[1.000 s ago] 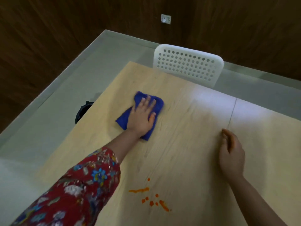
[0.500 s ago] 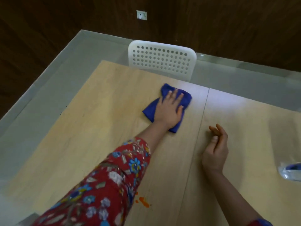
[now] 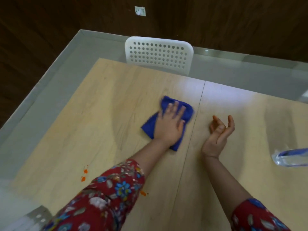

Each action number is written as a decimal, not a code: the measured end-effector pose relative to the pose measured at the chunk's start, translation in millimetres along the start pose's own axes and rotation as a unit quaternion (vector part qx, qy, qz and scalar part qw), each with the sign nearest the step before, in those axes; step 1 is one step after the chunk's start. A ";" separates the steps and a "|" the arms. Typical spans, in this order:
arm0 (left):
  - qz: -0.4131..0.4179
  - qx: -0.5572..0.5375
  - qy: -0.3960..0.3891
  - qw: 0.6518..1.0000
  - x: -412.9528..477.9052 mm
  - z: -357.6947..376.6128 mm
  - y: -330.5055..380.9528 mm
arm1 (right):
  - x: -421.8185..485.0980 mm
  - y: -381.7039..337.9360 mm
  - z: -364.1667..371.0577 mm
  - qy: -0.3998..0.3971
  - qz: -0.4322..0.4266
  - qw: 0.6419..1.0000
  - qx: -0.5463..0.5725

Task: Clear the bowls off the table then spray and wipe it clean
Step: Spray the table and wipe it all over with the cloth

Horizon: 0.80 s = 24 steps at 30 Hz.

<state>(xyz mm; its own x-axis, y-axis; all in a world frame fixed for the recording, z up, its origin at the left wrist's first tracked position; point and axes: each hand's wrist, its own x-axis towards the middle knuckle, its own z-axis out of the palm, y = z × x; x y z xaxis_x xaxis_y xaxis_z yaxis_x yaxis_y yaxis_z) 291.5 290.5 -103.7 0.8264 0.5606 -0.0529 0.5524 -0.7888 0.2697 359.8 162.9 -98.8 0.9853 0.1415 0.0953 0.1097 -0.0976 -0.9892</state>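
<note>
A blue cloth (image 3: pixel 187 112) lies flat on the light wooden table (image 3: pixel 108 117), just left of the seam between the two tabletops. My left hand (image 3: pixel 170 125) presses on it with straight, spread fingers. To the right of the seam my right hand (image 3: pixel 218 134) hovers with its palm up and its fingers loosely curled, holding nothing. Orange stains (image 3: pixel 84 175) mark the table near my left sleeve. A clear bottle with a blue part (image 3: pixel 290 156) lies at the right edge. No bowls are in view.
A white perforated chair (image 3: pixel 158 54) stands at the table's far edge. Grey floor (image 3: pixel 50 90) surrounds the table, and dark wooden walls rise behind it. A metal bracket (image 3: pixel 37 215) shows at the bottom left corner.
My left hand has slid the cloth rightwards across the table to beside the seam. My right hand has lifted and turned palm up. The view has swung right, bringing the bottle in.
</note>
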 end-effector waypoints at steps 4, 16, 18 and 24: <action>0.130 0.004 -0.026 0.991 -58.3 16.9 40.4 | -2.0 0.6 -9.8 -0.034 -0.013 0.999 -0.023; -0.089 0.005 0.005 0.996 -30.9 -5.4 -21.1 | -18.0 2.7 -3.3 -0.176 -0.085 0.960 -0.200; 0.003 0.017 -0.014 1.000 -43.0 0.4 -11.6 | -20.8 0.5 0.1 -0.173 -0.089 0.956 -0.219; 0.113 0.009 -0.033 0.993 -89.2 -9.4 -74.3 | -46.4 -8.2 44.4 -0.160 -0.087 0.953 -0.240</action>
<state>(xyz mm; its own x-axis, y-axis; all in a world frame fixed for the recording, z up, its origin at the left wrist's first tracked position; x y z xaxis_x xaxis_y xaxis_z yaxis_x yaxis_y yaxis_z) 175.7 301.4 -110.0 0.9342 0.3522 -0.0567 0.3542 -0.8968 0.2649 307.4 200.9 -100.1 0.8644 0.4833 0.1389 0.3917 -0.4739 -0.7887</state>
